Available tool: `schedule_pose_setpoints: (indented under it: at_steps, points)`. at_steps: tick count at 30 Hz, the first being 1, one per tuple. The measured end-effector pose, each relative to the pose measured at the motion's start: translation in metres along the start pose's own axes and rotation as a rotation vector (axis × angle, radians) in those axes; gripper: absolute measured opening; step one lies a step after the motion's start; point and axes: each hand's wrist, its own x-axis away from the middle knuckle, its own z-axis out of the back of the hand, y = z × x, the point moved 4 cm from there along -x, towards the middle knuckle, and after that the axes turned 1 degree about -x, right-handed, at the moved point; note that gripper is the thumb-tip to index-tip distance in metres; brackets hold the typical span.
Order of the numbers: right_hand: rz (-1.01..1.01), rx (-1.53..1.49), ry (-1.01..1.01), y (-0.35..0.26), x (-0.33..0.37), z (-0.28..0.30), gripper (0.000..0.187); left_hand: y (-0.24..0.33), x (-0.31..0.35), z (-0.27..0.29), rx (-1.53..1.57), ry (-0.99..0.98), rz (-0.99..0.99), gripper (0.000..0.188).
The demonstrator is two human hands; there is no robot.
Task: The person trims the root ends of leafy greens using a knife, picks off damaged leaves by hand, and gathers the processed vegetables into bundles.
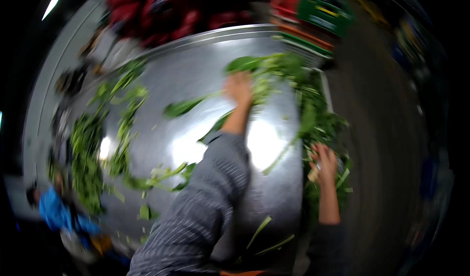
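My left hand point(238, 87) reaches far over the metal table, at the near side of a pile of leafy greens point(286, 68). It is smeared by motion, so I cannot tell whether its fingers grip anything. A single leafy stalk point(183, 106) lies to its left. At the table's right edge, my right hand point(325, 162) is over a heap of greens point(313, 114), its fingers curled. Something pale and shiny shows at those fingers, too blurred to name.
More bunches of greens point(87, 163) line the table's point(196, 63) left side, with loose scraps around. Full red sacks point(181, 11) sit beyond the far rim. Stacked crates point(323, 9) stand at the far right corner. A person in blue point(58, 210) is at the lower left.
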Motion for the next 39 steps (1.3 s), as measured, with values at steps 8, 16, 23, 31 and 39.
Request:
schedule_pose_setpoints:
  at_steps: [8, 16, 23, 31, 39]
  points:
    - [-0.093, 0.020, 0.059, 0.042, 0.097, 0.025, 0.021, 0.091, 0.052, 0.121, 0.865, -0.315, -0.301, 0.039]
    - [-0.069, 0.099, 0.214, 0.052, 0.171, 0.001, 0.012, -0.245, 0.145, 0.460, -0.609, 0.080, -0.058, 0.134]
    - [0.051, 0.118, 0.158, 0.063, 0.188, -0.086, 0.011, -0.425, 0.036, 0.525, -0.480, 0.249, 0.417, 0.132]
    - [0.200, 0.208, 0.532, 0.144, 0.173, -0.108, 0.012, -0.430, -0.210, 0.387, -0.215, 0.178, 0.192, 0.103]
    - [0.169, 0.328, 0.663, 0.132, 0.178, -0.121, 0.016, -0.305, -0.305, 0.268, 0.378, -0.091, -0.224, 0.061]
